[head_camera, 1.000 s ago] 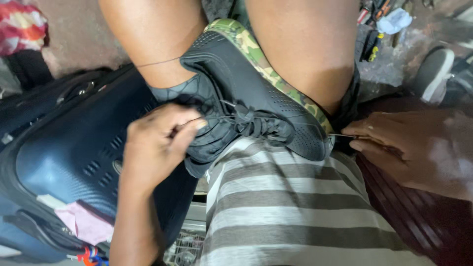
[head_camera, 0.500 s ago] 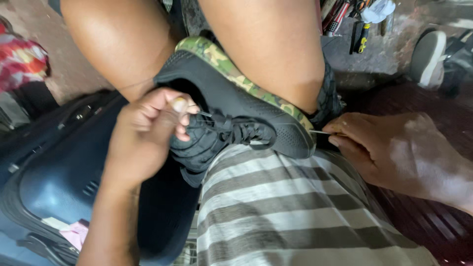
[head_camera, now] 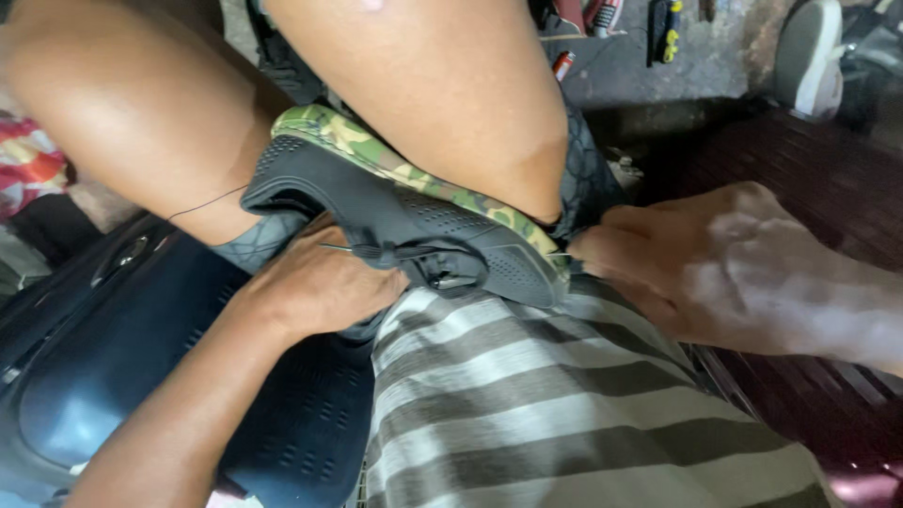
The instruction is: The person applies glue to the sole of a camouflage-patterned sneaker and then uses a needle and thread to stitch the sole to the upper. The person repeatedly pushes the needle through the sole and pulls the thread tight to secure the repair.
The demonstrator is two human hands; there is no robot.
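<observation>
The black shoe [head_camera: 414, 226] with a camouflage sole edge sits mid-frame, wedged between two bare knees above a striped shirt [head_camera: 546, 404]. Its toe and far side are hidden by the legs. The left hand [head_camera: 320, 282] presses under its laces, fingers tucked out of sight, so its grip cannot be told. The right hand [head_camera: 715, 263], blurred, pinches a needle [head_camera: 561, 254] at the sole edge.
</observation>
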